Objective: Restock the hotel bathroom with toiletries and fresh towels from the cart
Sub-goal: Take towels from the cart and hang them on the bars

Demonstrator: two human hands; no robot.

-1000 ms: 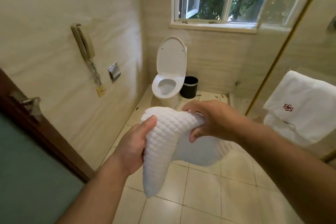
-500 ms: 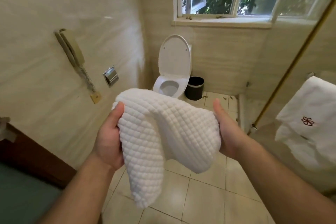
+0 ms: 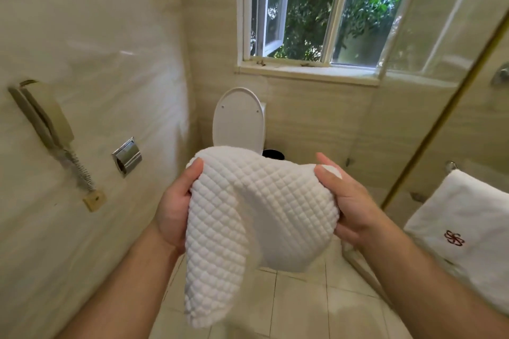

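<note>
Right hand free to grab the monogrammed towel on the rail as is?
Probably not yet: the right hand grips the waffle towel, as does the left hand. Nothing stands between it and the monogrammed towel.

Bare forearms, bare left hand and right hand.

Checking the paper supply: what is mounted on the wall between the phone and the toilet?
A chrome toilet-paper holder, on the wall between the phone and the toilet, in the head view.
</note>
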